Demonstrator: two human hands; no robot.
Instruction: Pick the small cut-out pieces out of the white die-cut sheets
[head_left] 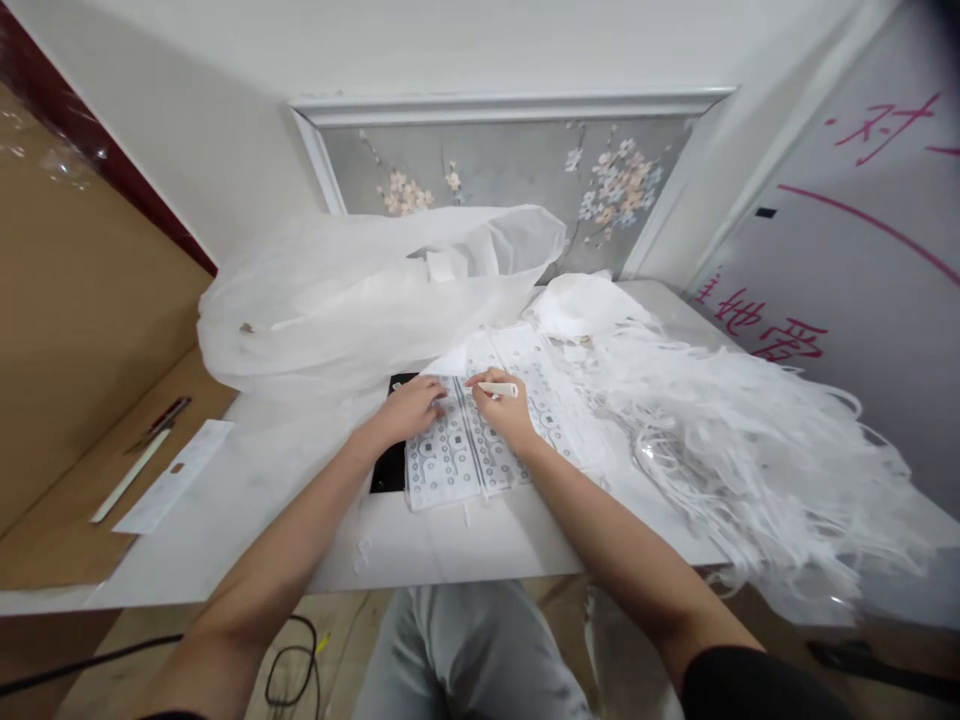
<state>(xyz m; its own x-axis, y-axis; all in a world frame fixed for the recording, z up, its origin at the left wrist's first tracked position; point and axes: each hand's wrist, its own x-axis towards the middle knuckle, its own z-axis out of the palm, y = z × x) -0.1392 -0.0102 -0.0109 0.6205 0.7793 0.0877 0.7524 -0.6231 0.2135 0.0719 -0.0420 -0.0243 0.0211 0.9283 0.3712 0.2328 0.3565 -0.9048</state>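
Right in the middle of the tabletop (pixel 427 545), printed white sheets (pixel 442 465) are laid out, partly over a black board (pixel 388 468) whose dark edge is shown at the left. A white pen-like tool (pixel 501 389) is gripped in the right hand (pixel 504 408), its fingers closed narrowly around it, and it is held low over the sheets, close to the dark double line; whether the tip is touching cannot be told. Over on the left side, the left hand (pixel 417 405) is set down at the sheets' edge, its fingers curled; whether anything is pinched there cannot be told.

Off to the right, a big tangled heap of white straps (pixel 757 440) is piled up, its loops spilled to the tabletop's edge. Behind the hands, a translucent white bag (pixel 322 300) is spread out in front of a framed floral panel (pixel 487 165). At far left, a white strip (pixel 176 475), a thin pale stick (pixel 133 475) and a dark red-handled tool (pixel 166 418) are lined up beside one another.
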